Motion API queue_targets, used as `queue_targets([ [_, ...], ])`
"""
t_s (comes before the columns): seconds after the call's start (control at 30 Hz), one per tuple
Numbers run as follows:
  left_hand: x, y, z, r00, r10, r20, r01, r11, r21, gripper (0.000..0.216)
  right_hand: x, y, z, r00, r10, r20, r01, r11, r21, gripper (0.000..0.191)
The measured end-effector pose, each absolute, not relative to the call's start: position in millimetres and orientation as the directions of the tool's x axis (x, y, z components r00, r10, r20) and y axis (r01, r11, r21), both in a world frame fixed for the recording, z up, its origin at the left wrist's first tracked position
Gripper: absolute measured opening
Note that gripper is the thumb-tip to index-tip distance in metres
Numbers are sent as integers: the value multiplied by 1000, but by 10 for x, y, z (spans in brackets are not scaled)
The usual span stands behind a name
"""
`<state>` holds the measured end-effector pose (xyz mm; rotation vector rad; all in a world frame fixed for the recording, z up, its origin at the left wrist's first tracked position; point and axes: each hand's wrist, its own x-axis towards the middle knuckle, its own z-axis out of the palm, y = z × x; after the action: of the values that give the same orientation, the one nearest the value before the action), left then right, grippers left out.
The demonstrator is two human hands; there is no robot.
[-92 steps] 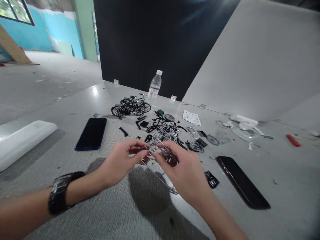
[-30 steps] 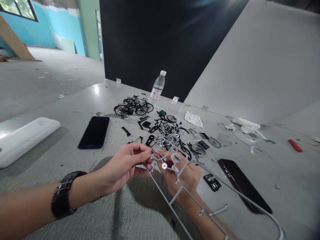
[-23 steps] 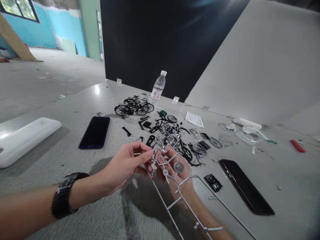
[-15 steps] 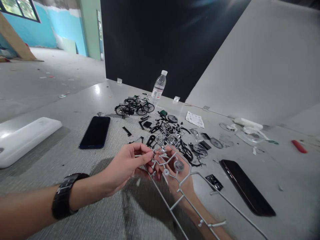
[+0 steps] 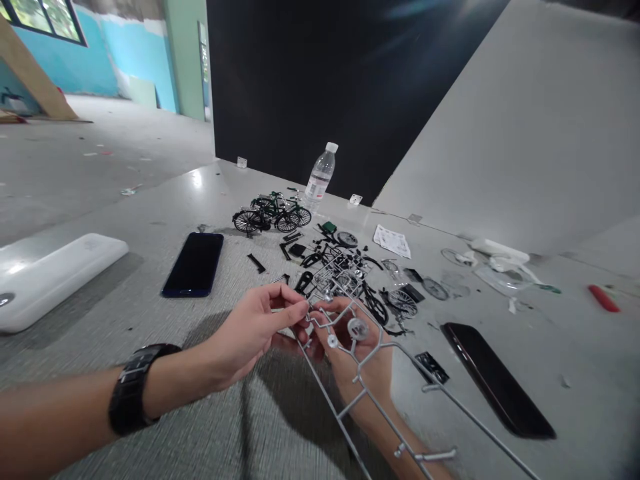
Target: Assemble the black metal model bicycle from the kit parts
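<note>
Between my hands is a grey plastic model sprue point(image 5: 354, 403), a branching frame with small round parts, its near end reaching toward the bottom edge. My left hand point(image 5: 270, 323), with a black watch on the wrist, pinches the sprue's left side between thumb and fingers. My right hand point(image 5: 357, 357) lies behind and under the frame, its fingers closed on the same corner. Fingertips of both hands nearly meet there; any small part between them is hidden. Just beyond lie loose black and silver model bicycle parts point(image 5: 370, 300), with assembled model bicycles point(image 5: 273, 213) standing behind.
A dark blue phone point(image 5: 193, 265) and a white case-like object point(image 5: 63, 280) lie to the left. On the right are a glossy black oblong object point(image 5: 495, 380), a paper sheet point(image 5: 392, 241) and a red object point(image 5: 603, 298). A water bottle point(image 5: 321, 175) stands against the black panel.
The whole view has shifted slightly right. My hands keep the same hold on the sprue, with hardly any finger movement visible.
</note>
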<state>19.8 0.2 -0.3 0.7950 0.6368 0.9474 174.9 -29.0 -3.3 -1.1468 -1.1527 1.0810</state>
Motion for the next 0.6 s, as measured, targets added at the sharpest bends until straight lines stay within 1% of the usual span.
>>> queue_targets([
  [0.07,200,3,8,448,884,-134,-456,354,817,30,1740,-284,-34,80,994,71,-93,78,-993,26],
  [0.17,200,4,15,447,883,-140,-461,362,810,30,1727,-260,-48,37,999,-9,-186,-2,-983,25],
  [0.27,198,4,5,452,881,-138,-482,372,793,28,1730,-229,-67,-2,1000,21,-226,20,-974,20],
  [0.33,195,0,-4,453,881,-140,-500,380,778,27,1742,-216,-61,-8,998,69,-165,67,-984,17],
  [0.47,188,-5,1,470,866,-173,-522,430,736,23,1765,-213,-9,53,992,115,11,114,-993,13],
  [0.6,182,11,17,512,831,-217,-512,498,700,19,1777,-212,14,74,987,146,56,142,-988,16],
])
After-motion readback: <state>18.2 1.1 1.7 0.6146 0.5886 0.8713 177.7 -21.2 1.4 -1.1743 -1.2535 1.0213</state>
